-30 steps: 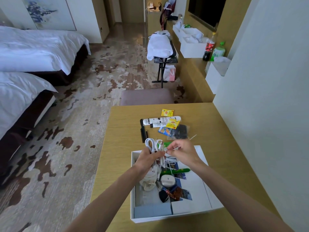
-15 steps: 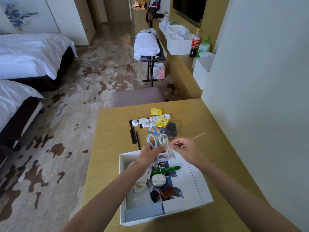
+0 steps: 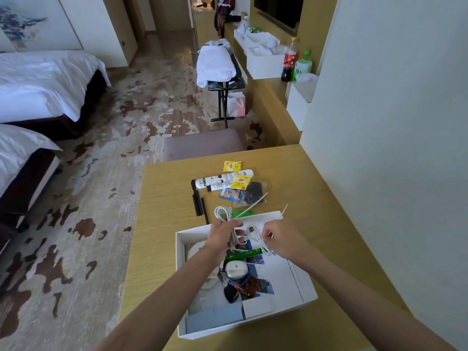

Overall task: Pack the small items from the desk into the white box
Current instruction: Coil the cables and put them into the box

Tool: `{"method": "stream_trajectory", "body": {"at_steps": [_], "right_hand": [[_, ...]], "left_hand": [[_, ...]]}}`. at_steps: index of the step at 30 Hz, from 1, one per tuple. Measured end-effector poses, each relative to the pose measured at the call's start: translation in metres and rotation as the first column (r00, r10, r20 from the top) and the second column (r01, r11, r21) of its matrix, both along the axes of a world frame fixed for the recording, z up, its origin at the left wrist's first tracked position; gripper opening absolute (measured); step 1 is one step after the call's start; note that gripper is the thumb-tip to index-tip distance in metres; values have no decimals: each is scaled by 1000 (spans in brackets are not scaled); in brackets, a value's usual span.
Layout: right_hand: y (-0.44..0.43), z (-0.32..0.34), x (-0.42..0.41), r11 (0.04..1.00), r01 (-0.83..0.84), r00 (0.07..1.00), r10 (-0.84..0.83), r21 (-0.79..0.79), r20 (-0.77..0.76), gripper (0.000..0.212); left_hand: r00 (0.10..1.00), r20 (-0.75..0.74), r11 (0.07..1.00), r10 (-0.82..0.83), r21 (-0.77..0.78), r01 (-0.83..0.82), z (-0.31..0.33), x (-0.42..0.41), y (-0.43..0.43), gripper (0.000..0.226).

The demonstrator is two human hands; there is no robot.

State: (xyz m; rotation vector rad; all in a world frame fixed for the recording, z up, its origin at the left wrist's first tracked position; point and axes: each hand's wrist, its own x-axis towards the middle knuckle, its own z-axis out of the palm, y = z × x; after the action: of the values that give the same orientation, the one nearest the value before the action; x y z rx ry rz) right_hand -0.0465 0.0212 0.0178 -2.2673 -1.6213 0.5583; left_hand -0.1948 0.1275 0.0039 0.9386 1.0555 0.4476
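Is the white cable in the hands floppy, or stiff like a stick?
Probably floppy: the white cable bends in soft loops between the left hand and right hand. Likely light too, since fingertips alone hold it. Loose, it may spring uncoiled over the white box.

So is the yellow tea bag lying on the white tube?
Touching. The head view shows the nearer yellow tea bag overlapping the end of the white tube, with no desk visible between them.

Packet print [image 3: 238, 182] too small to read
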Motion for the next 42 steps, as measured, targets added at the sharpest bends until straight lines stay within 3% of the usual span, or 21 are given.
{"method": "stream_trajectory", "body": {"at_steps": [4, 9, 15, 18, 23, 26, 30, 37, 42], "right_hand": [[1, -8, -10, 987, -125, 966, 145, -104, 216, 22], [17, -22, -27, 929, -314, 842, 368, -195, 394, 21], [39, -31, -41, 888, -431, 730, 449, -162, 515, 33], [42, -30, -42, 890, -438, 723, 434, -129, 538, 26], [32, -39, -35, 943, -333, 878, 301, 23, 373, 32], [26, -43, -27, 945, -325, 878, 319, -46, 358, 45], [26, -48, -24, 931, -350, 863, 364, -107, 351, 36], [25, -56, -38, 945, -324, 915, 305, 32, 264, 42], [15, -50, -32, 959, -276, 949, 263, 58, 175, 53]], "left_hand": [[1000, -11, 997, 8, 73, -7, 2, -7, 9, 8], [1000, 5, 997, 23, 69, -23, 1, -21, 13, 7], [992, 104, 997, 68, 13, -70, 6, -29, 12, 9], [987, 129, 996, 93, -4, -93, 9, -35, 15, 9], [983, 162, 996, 92, 4, -94, 9, -49, 21, 18], [978, 170, 992, 122, -2, -123, 7, -55, 22, 17], [979, 150, 989, 142, 22, -146, 8, -64, 17, 8], [990, -144, 952, 14, 304, 30, 13, -81, 8, 17], [932, -341, 934, -123, 279, 225, 11, -79, 7, 16]]}}
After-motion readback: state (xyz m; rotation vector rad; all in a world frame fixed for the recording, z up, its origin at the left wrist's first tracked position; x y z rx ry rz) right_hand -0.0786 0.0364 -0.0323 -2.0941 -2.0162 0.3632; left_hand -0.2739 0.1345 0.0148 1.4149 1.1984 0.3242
